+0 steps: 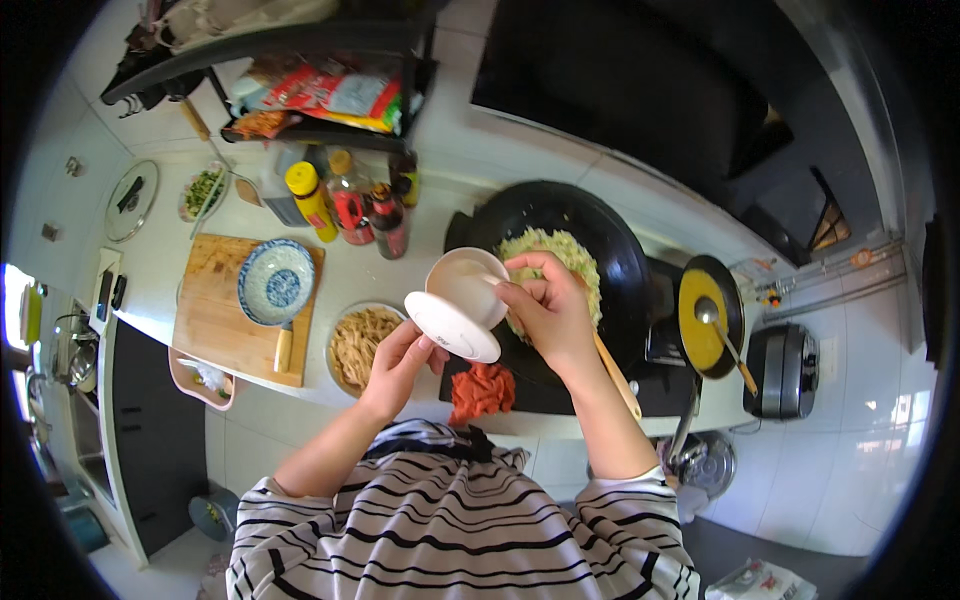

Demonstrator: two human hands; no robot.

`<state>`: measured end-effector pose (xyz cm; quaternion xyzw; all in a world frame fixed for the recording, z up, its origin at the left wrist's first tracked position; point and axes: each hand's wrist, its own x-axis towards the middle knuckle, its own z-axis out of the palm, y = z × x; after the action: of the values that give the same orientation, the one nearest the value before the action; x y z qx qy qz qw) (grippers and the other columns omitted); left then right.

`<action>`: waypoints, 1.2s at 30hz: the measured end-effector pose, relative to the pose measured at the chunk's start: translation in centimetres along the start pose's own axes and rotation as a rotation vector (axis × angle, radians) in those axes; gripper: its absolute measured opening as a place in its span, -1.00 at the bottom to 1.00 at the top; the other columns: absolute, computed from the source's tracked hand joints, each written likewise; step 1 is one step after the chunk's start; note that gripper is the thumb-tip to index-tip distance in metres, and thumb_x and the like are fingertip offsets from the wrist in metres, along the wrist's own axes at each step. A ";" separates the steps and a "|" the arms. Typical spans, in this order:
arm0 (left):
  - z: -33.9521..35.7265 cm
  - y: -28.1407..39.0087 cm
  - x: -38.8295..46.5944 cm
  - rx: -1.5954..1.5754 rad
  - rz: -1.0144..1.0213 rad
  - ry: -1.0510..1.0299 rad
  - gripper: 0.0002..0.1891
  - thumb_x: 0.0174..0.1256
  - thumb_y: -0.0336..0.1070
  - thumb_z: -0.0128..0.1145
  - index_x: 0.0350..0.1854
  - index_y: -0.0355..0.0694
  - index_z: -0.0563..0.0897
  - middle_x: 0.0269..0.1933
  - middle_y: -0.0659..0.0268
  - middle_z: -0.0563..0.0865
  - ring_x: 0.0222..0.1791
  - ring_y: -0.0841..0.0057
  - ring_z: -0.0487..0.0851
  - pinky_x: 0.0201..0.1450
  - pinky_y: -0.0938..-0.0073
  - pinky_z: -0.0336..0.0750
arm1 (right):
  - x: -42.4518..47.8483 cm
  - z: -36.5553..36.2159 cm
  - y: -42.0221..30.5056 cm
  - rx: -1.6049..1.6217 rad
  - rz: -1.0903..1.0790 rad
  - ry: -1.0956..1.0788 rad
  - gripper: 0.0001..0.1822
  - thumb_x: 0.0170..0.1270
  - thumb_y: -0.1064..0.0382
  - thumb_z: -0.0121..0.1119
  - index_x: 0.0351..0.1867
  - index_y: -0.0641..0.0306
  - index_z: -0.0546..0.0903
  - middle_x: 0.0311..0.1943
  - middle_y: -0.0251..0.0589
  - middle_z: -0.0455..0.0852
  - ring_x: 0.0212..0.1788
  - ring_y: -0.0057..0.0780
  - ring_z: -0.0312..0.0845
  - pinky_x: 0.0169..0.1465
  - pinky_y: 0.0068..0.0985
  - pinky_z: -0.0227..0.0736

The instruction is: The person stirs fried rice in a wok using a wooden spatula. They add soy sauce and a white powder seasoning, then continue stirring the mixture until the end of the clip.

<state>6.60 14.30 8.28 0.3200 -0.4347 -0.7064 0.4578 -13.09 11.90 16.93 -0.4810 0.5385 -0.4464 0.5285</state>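
A white round lid (452, 328) tilts in front of a small white seasoning jar (459, 283), over the front left edge of a black wok (619, 247). My left hand (396, 371) pinches the lid's left edge between thumb and fingers. Whether it also supports the jar is hidden. With thumb and fingertips, my right hand (551, 315) grips a small pale handle (492, 278) at the jar's mouth, probably a spoon's. Chopped pale green and white food (551, 241) lies in the wok beneath. A wooden utensil handle (619, 375) sticks out past my right wrist.
Left are a plate of pale strips (361, 341), a cutting board (217, 300) with a blue-patterned bowl (276, 282), and sauce bottles (388, 221). A red cloth (482, 391) lies at the front edge. Right stand a pan of yellow liquid with a ladle (701, 337) and a black appliance (781, 371).
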 end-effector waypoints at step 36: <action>-8.9 25.5 12.0 0.007 0.454 0.100 -0.52 0.34 -0.28 -0.05 0.29 -0.23 0.22 -0.12 0.28 0.59 -0.27 0.61 0.54 -0.21 0.63 0.45 | 10.3 18.6 -11.3 0.101 -0.543 0.092 -0.67 0.47 0.08 -0.18 0.03 0.27 0.44 -0.14 -0.28 0.57 -0.09 -0.57 0.45 0.00 -0.58 0.32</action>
<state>19.01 -4.87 27.03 0.2503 -0.4747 -0.5671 0.6248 6.27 0.63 25.83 -0.5599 0.3904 -0.6195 0.3878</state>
